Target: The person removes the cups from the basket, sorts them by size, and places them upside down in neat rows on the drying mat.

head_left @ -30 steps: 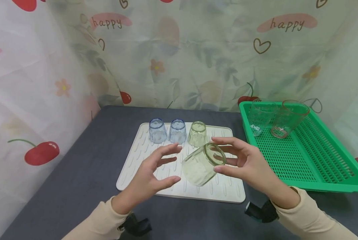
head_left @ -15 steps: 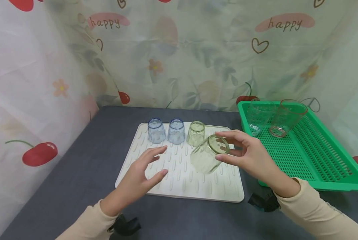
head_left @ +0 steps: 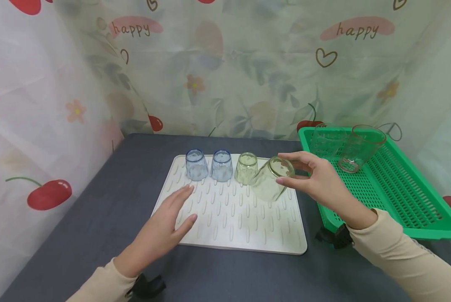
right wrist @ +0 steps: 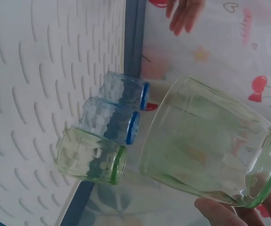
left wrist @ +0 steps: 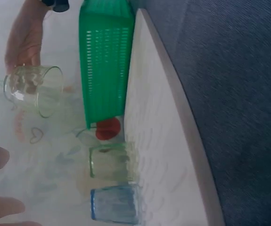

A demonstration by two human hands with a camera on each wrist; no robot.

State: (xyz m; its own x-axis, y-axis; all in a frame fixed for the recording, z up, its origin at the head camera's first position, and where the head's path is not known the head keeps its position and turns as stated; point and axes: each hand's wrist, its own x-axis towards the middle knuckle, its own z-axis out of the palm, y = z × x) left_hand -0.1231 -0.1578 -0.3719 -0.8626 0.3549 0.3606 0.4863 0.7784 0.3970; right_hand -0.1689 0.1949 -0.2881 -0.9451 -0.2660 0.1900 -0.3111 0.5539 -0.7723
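Note:
My right hand (head_left: 317, 178) grips a pale green drinking glass (head_left: 268, 184) by its base end, base up and mouth tilted down to the left. The glass hangs above the right part of a white ridged drying mat (head_left: 225, 228); in the right wrist view its mouth is clear of the mat. Along the mat's back edge, two blue glasses (head_left: 196, 165) and a smaller green glass (head_left: 246, 170) stand upside down in a row. Over the mat's left front, my left hand (head_left: 157, 228) hovers with fingers extended, holding nothing.
At the right stands a green plastic basket (head_left: 418, 235) with perforated sides. Two clear tall glasses, one with a pinkish rim (head_left: 361, 147), stand in its back left. A printed curtain (head_left: 225, 84) hangs behind the dark table (head_left: 97, 218).
The green glass has moved back and right with my right hand, toward the end of the row. My left hand has drawn away to the left.

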